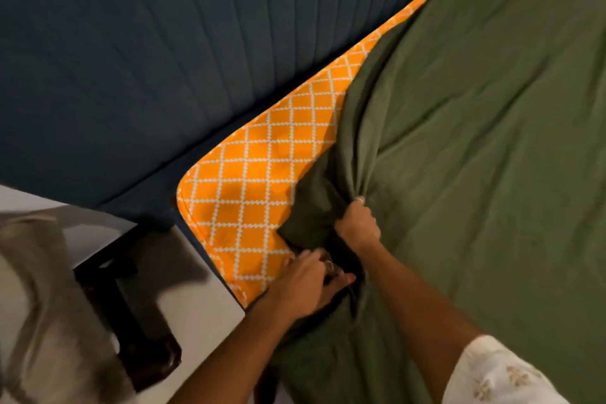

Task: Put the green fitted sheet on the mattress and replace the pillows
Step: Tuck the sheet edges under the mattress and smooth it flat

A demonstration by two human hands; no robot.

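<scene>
olive green, matte and softly creased, the green fitted sheet [475, 141] covers most of the mattress [249, 180] from the right of the view, but it stops short of the near-left corner. there its edge runs as a slanted line, and the bare mattress shows as a long wedge of bright orange cloth with a white diamond lattice and a piped, rounded corner. the wedge is widest at that corner and narrows to a thin strip along the headboard [164, 59], a dark blue padded panel with vertical channels that stands touching the mattress's far edge.

near the corner the sheet is gathered into a darker, bunched flap, with folds fanning out from the point of grip. the right hand [359, 226] is curled tight around that bunch, knuckles up, and the cloth pulls into radiating creases above it. the left hand [305, 279] lies just beside and below it, at the sheet's edge where it meets the orange cover; its fingers are bent into the dark fold and appear to pinch the hem, though the cloth hides the fingertips. a ring shows on one finger.

count: one sheet, one mattress, one headboard, two hands. the right arm wears a pale sleeve [501, 374] with small gold motifs. left of the bed stands one dark wooden side table [131, 302] on a pale floor [203, 315], with a blurred grey shape at the lower left.
</scene>
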